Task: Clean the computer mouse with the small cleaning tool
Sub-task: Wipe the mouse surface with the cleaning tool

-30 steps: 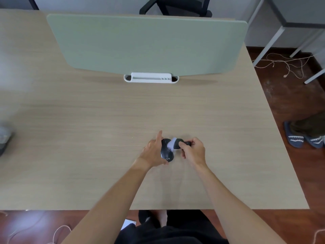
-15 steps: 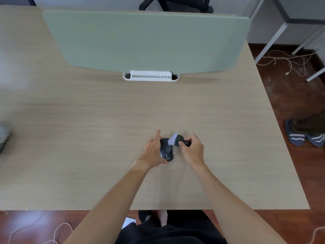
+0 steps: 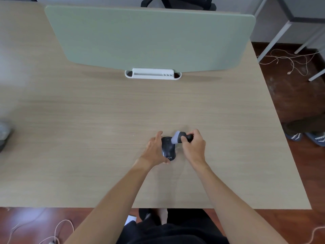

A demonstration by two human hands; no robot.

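At the far left edge of the desk a blurred grey object is cut off by the frame; what it is cannot be told.

The left hand cups the left flank of the black computer mouse, fingers partly spread with the index reaching past the mouse's far end and the thumb near its near end. The mouse sits flat on the desk, near the middle-right, close to the near edge.

The small cleaning tool, a stubby dark-handled brush with pale bristles, is pinched in the closed fingers of the right hand. Its bristles lie over the far right corner of the mouse, by the buttons. Compared with 1.0 s ago, when the bristles sat lower toward the middle of the mouse's far half, the brush head has swung up and to the right, and the left hand has kept its bracing grip. That reads as 1 outward sweep across the button area, so the cleaning looks to be under way rather than finished; the near half and the flanks probably want strokes too.

Writing: pale lettering shows on the near end of the mouse, too small and blurred to read with confidence. Farther back, the white tray under the green divider panel shows no legible text.
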